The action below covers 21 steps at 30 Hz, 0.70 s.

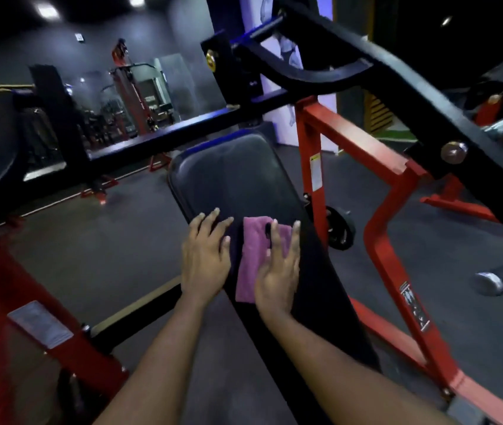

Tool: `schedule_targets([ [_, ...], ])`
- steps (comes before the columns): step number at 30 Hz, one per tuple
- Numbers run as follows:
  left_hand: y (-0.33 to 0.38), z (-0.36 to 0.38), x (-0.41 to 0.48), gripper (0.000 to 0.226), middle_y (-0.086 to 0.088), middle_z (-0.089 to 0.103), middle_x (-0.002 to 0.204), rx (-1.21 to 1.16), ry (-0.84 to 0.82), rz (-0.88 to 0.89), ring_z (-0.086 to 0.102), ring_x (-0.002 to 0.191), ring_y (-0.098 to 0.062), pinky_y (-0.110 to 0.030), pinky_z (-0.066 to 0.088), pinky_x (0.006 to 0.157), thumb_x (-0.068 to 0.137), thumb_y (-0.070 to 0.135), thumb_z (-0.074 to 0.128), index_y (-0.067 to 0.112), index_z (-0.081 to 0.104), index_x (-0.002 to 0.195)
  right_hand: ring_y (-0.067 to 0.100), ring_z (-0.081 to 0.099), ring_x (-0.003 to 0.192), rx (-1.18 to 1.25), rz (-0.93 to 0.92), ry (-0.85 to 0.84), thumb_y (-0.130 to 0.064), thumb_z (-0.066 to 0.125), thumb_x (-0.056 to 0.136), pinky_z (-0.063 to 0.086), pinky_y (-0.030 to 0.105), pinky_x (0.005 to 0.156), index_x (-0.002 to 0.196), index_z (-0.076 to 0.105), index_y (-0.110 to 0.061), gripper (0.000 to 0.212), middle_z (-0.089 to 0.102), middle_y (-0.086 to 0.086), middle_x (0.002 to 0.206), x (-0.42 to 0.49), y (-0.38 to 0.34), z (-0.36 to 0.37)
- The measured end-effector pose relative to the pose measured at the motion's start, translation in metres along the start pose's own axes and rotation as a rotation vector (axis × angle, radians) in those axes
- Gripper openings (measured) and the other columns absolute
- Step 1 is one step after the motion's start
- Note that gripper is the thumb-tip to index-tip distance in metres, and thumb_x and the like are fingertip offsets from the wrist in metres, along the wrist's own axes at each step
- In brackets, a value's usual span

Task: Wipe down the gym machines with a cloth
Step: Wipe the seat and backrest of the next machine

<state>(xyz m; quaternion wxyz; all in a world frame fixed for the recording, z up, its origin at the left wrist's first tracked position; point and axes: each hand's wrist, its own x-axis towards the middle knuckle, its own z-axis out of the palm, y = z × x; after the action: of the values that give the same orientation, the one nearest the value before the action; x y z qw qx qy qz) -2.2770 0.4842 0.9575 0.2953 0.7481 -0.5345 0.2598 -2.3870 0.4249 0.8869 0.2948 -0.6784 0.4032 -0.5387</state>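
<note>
Pad: black, padded, slanted, runs away from me up the middle of view; top end rounded, slight sheen.
Frame: red steel tubes on both sides of pad; white sticker on the L leg, warning label on the R upright.
Arm: thick black bar crossing above the pad from upper centre to R edge, w/ a round metal bolt head near its lower end.
Plate: small black disc on the frame, just R of the pad.
Floor: dark grey rubber mat, pale strip running diagonally under the pad.
Room: dim gym, dark walls, spots in the ceiling; mirror at the back shows more red and black machines. Edges of view are blurry, so I can't read any labels.
Cloth: purple, folded to a long strip, lying lengthwise on the pad's lower half.
R hand: flat on the cloth, fingers straight and spread, palm over its R side and near end; nothing clutched. Cloth's L side and far L corner show beside it.
L hand: flat on the pad's L edge, fingers straight, released, holds nothing. Sits just L of the cloth; can't tell if it touches it.
</note>
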Motion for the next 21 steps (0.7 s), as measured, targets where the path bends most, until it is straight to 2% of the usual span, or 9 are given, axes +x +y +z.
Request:
schedule_targets([
  [2, -0.010, 0.012, -0.002, 0.042, -0.003, 0.050, 0.151, 0.127, 0.003, 0.080, 0.040, 0.139, -0.030, -0.044, 0.037, 0.110, 0.096, 0.010, 0.056, 0.020, 0.062, 0.137, 0.027, -0.004, 0.158, -0.052, -0.036, -0.008, -0.052, 0.022, 0.108, 0.022, 0.058, 0.121, 0.160, 0.006, -0.050, 0.054, -0.011, -0.002, 0.172, -0.013, 0.006, 0.017],
  [5, -0.022, 0.016, 0.006, 0.042, -0.005, 0.057, 0.144, 0.181, 0.073, 0.131, 0.047, 0.128, -0.032, -0.046, 0.042, 0.104, 0.093, 0.009, 0.050, 0.013, 0.066, 0.132, 0.038, -0.009, 0.157, -0.185, -0.047, -0.005, -0.064, 0.031, 0.103, 0.015, 0.070, 0.118, 0.161, 0.011, -0.046, 0.063, -0.013, 0.004, 0.171, -0.011, 0.003, 0.032],
  [8, -0.020, 0.021, 0.014, 0.037, -0.006, 0.064, 0.132, 0.192, 0.181, 0.140, 0.051, 0.113, -0.032, -0.047, 0.044, 0.095, 0.093, 0.009, 0.049, 0.010, 0.070, 0.123, 0.040, -0.014, 0.155, -0.233, -0.098, -0.047, -0.056, 0.037, 0.106, 0.015, 0.074, 0.115, 0.160, 0.010, -0.050, 0.061, -0.017, -0.002, 0.171, 0.002, 0.005, 0.036],
  [11, -0.008, 0.034, 0.020, 0.034, -0.005, 0.064, 0.132, 0.216, 0.193, 0.186, 0.051, 0.116, -0.032, -0.048, 0.038, 0.098, 0.094, 0.014, 0.049, 0.013, 0.071, 0.121, 0.040, -0.004, 0.156, -0.254, -0.102, -0.096, -0.047, 0.037, 0.107, 0.025, 0.069, 0.115, 0.159, 0.014, -0.051, 0.057, -0.002, -0.005, 0.172, 0.004, 0.016, 0.035],
  [14, 0.008, 0.049, 0.020, 0.042, -0.004, 0.054, 0.147, 0.265, 0.032, 0.274, 0.044, 0.136, -0.031, -0.048, 0.028, 0.114, 0.099, 0.026, 0.040, 0.017, 0.063, 0.133, 0.037, 0.013, 0.154, -0.296, -0.021, -0.041, -0.043, 0.041, 0.106, 0.039, 0.058, 0.110, 0.158, 0.022, -0.049, 0.056, 0.017, -0.003, 0.169, 0.001, 0.026, 0.035],
  [16, 0.013, 0.055, 0.017, 0.048, -0.003, 0.047, 0.154, 0.338, -0.023, 0.266, 0.036, 0.143, -0.030, -0.048, 0.020, 0.121, 0.103, 0.030, 0.032, 0.018, 0.055, 0.143, 0.035, 0.019, 0.152, -0.278, 0.057, 0.013, -0.042, 0.041, 0.105, 0.041, 0.052, 0.108, 0.157, 0.026, -0.049, 0.055, 0.019, -0.004, 0.168, 0.001, 0.033, 0.034],
  [21, 0.008, 0.061, 0.015, 0.046, -0.002, 0.041, 0.158, 0.402, -0.024, 0.279, 0.031, 0.147, -0.030, -0.049, 0.014, 0.123, 0.105, 0.026, 0.036, 0.016, 0.047, 0.149, 0.033, 0.030, 0.144, -0.278, 0.174, 0.111, -0.032, 0.052, 0.096, 0.043, 0.048, 0.104, 0.154, 0.037, -0.047, 0.062, 0.025, -0.004, 0.165, -0.006, 0.055, 0.032],
])
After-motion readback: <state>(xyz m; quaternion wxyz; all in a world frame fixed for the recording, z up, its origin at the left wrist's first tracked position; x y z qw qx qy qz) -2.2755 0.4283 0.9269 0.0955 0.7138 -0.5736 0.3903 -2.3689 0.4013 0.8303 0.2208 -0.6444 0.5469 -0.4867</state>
